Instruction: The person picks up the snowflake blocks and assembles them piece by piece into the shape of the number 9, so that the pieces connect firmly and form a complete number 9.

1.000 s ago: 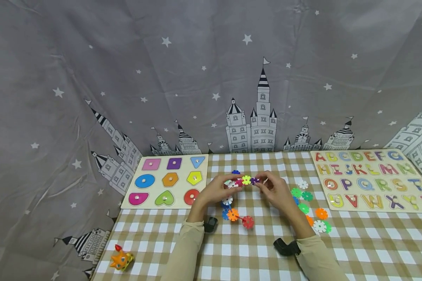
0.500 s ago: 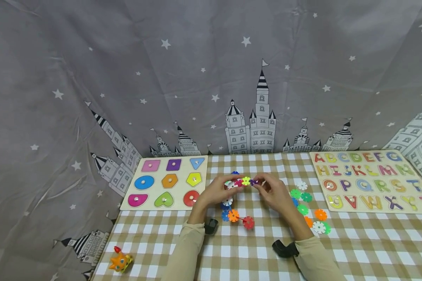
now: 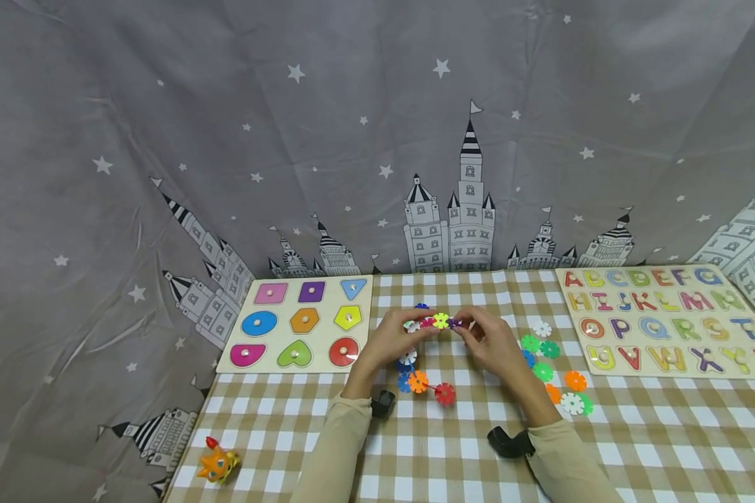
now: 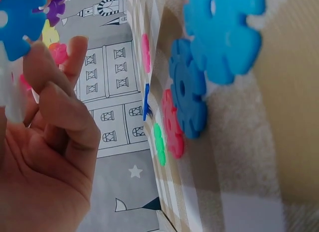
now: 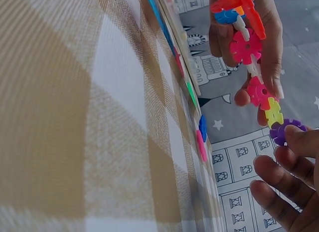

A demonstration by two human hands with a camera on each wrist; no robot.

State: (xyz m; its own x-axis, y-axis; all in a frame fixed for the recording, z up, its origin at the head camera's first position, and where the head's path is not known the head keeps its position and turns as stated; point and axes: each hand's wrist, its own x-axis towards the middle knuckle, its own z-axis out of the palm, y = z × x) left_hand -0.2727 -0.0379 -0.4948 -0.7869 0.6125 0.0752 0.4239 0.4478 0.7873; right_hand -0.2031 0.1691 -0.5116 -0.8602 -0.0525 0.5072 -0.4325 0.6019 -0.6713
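A chain of notched plastic flower discs spans my two hands above the table. My left hand (image 3: 391, 340) grips it near a pink disc (image 5: 259, 93). A yellow disc (image 3: 440, 321) sits between that pink one and a purple disc (image 5: 288, 131), which my right hand (image 3: 492, 344) pinches between thumb and finger at the chain's right end. From the left hand the rest of the chain runs nearer to me, through a white disc (image 3: 407, 358), a blue one, an orange disc (image 3: 418, 381) and a red disc (image 3: 444, 394). The left fingers hide some of the chain's links.
Loose green, white, orange and blue discs (image 3: 543, 372) lie right of the right hand. Other discs (image 4: 188, 90) lie beyond the left hand. A shape puzzle board (image 3: 377, 280) is at left, a letter board (image 3: 667, 314) at right, and an orange toy figure (image 3: 217, 464) stands front left.
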